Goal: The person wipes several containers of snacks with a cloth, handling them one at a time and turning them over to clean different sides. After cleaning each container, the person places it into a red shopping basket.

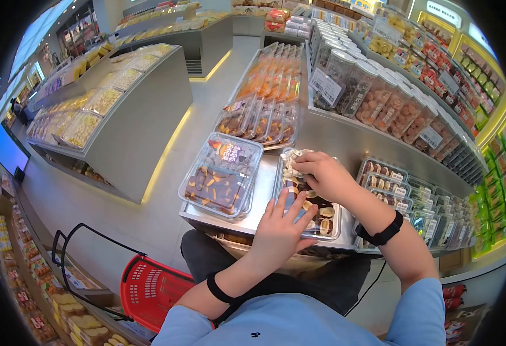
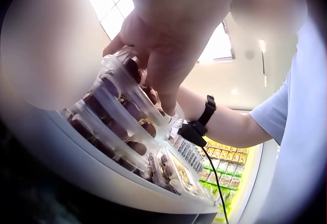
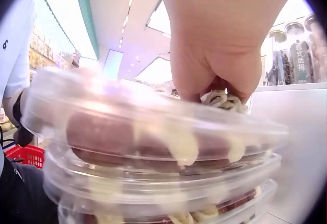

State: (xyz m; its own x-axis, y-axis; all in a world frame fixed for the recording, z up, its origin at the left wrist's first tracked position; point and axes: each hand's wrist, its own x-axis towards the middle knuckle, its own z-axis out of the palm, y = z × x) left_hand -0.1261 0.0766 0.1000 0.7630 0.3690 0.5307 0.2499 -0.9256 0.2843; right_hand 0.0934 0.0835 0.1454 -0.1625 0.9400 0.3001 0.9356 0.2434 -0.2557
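Here, steel shop shelf (image 1: pixel 266 187) bears the clear box (image 1: pixel 321 214); grey floor (image 1: pixel 207 98).

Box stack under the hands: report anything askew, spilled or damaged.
Nothing stands out. The stack has shut lids and no spill or crack showing; the left hand lies flat on top, the right hand grips its far end.

There are two hands, left (image 1: pixel 277 228) and right (image 1: pixel 324 176), three stacked clear boxes (image 3: pixel 153 147), and one red basket (image 1: pixel 149 291).
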